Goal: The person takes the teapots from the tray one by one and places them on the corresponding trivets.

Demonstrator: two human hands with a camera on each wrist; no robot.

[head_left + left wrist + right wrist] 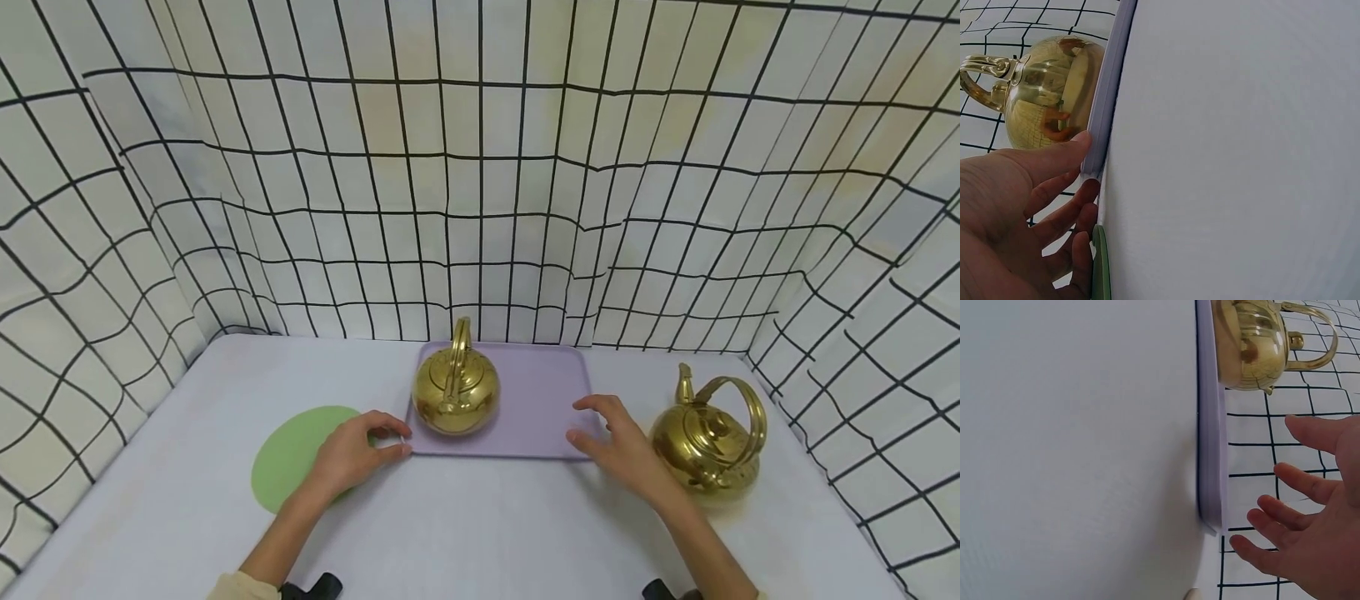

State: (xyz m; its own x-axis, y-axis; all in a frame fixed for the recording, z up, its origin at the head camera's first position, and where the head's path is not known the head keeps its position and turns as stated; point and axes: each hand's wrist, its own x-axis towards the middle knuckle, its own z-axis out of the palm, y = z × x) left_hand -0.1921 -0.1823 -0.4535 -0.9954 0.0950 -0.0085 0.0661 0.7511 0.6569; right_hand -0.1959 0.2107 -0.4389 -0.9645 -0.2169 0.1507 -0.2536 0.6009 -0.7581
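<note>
A brass kettle [455, 392] with an upright loop handle stands on the left part of a lilac tray [540, 400]. At the tray's front left corner is my left hand [362, 450], with curled fingers and the thumb on the rim; the left wrist view shows the thumb tip against the tray edge [1105, 106]. My right hand [618, 442] is spread over the tray's front right corner, and the right wrist view shows its loosely bent fingers [1294, 481] apart from the rim, holding nothing. Beside the right forearm stands a second brass kettle [705, 442], its spout pointing away.
A round green mat [300, 454] lies on the white table [465, 525], partly under my left hand and forearm in the head view. White walls with a black grid [495, 183] enclose the table at the back and both sides.
</note>
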